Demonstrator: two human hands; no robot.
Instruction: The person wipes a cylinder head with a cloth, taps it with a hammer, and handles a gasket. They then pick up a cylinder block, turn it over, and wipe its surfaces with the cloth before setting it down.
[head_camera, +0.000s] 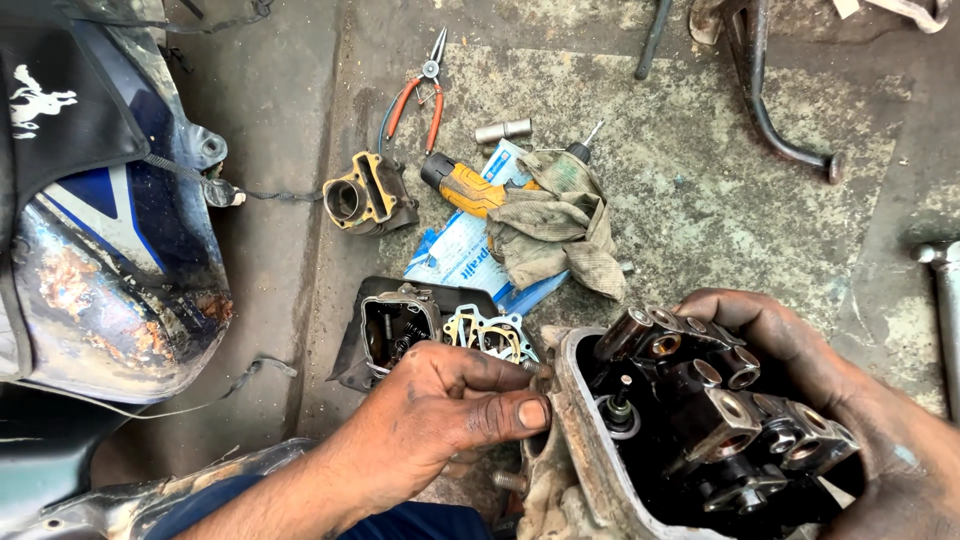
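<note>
Oily cylinder head (700, 420) is gripped at its rim by left hand (450, 410), cradled by right hand (860, 400); steadier grip judged necessary.

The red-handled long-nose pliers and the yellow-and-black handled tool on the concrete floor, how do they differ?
The red-handled long-nose pliers lie fully bare, handles spread apart; the yellow-and-black handled tool is one thick grip, partly covered by a dirty grey rag. The pliers are slim, the handled tool stout. Both lie untouched on the concrete floor, away from both hands.
</note>
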